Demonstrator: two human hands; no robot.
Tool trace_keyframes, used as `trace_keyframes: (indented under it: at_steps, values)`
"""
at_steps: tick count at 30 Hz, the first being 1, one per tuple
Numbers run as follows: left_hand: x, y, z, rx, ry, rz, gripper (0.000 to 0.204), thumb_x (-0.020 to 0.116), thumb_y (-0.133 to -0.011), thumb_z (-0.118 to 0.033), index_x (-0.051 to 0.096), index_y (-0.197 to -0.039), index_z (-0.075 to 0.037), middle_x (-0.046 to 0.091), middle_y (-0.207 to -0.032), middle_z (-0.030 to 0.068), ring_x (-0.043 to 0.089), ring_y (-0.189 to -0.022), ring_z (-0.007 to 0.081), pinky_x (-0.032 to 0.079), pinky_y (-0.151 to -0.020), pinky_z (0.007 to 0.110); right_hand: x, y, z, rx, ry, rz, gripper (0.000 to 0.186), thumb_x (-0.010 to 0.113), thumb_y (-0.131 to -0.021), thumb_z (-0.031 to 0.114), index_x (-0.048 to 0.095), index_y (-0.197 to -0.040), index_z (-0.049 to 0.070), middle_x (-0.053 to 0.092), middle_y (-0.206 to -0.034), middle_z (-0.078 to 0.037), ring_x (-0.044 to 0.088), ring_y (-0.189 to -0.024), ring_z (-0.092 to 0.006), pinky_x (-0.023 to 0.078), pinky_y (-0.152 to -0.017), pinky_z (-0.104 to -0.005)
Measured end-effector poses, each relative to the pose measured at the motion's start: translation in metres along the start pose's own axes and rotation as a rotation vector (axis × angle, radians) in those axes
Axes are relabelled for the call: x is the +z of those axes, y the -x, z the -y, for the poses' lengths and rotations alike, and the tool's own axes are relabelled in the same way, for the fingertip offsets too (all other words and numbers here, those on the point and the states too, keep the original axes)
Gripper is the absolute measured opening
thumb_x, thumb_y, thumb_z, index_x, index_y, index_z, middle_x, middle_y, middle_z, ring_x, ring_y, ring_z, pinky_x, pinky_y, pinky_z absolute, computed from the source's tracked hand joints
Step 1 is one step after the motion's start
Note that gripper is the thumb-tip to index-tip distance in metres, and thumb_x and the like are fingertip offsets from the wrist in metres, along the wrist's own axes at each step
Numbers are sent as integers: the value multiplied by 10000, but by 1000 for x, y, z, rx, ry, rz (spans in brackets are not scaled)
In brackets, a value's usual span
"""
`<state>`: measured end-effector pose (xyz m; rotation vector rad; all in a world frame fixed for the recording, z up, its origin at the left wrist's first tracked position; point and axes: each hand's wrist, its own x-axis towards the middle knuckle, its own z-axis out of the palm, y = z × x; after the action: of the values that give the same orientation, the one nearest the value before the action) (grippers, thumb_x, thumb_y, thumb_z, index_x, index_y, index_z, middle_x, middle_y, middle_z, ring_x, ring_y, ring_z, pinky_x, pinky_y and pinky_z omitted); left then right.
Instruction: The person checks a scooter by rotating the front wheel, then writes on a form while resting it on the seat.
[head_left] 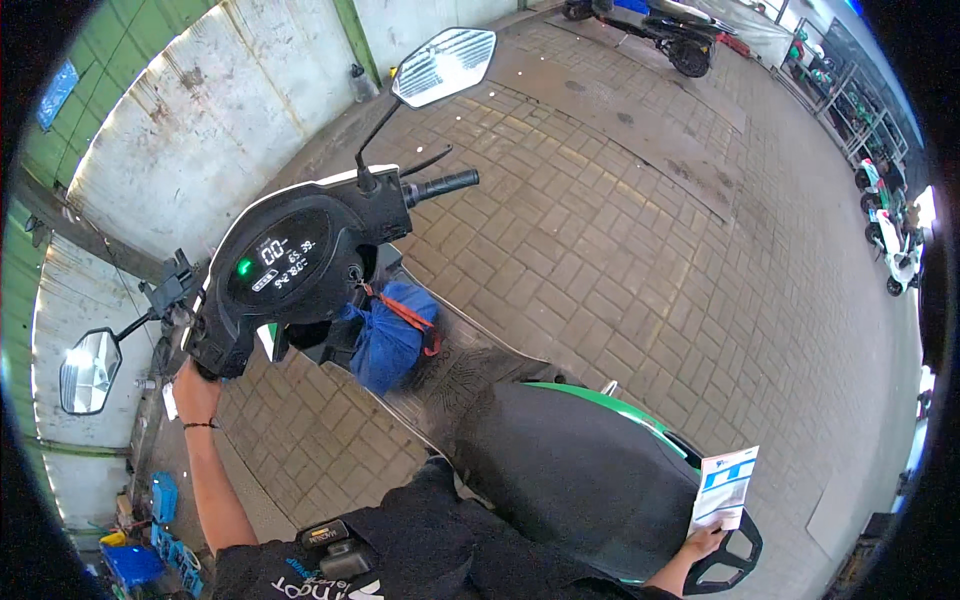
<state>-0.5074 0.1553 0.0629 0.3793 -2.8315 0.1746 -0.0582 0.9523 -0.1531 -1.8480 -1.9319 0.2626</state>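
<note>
An electric scooter with a black seat (570, 470) and green side trim stands in front of me. My left hand (196, 392) is wrapped round its left handlebar grip, below the lit dashboard (278, 258). At the tail of the seat, my right hand (704, 541) pinches a white and blue printed paper (722, 490) by its lower edge. The black rear grab rail (747, 550) is right beside that hand. A blue cloth bundle (393, 345) with a red strap hangs below the handlebar, above the footboard. The right handlebar grip (446, 187) is untouched.
Two mirrors stick out, a right mirror (445, 68) and a left mirror (90, 372). A stained white wall (190, 110) runs along the left. Blue crates (165, 500) stand at lower left. Other scooters (892, 245) are parked far right, and a dark motorbike (680, 35) at the back.
</note>
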Motion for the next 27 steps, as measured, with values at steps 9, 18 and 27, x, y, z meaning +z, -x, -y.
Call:
trace_keyframes:
  at_steps: [9, 18, 27]
  values:
    - [4, 22, -10, -81, -26, -64, 310, 691, -706, -173, 617, -976, -40, 652, -906, 203, 601, -873, 409, 484, -744, 479, 5, -2, -1, 38, -33, 42, 500, 409, -965, 339, 502, -1234, -72, 541, -1216, -276, 508, -1133, -412, 386, -962, -435]
    - [22, 100, -49, -281, 51, -47, 394, 693, -732, -234, 593, -1057, -35, 642, -936, 219, 598, -892, 423, 476, -753, 491, 10, -9, 1, -3, -9, -9, 449, 416, -964, 300, 524, -1203, -65, 557, -1192, -269, 519, -1100, -421, 397, -934, -451]
    - [23, 136, -88, -471, 151, 60, 387, 690, -745, -231, 582, -1048, -15, 638, -965, 249, 599, -894, 445, 483, -757, 503, 7, -15, 9, -30, 15, 48, 466, 403, -967, 334, 518, -1212, -46, 544, -1210, -262, 497, -1122, -419, 379, -949, -450]
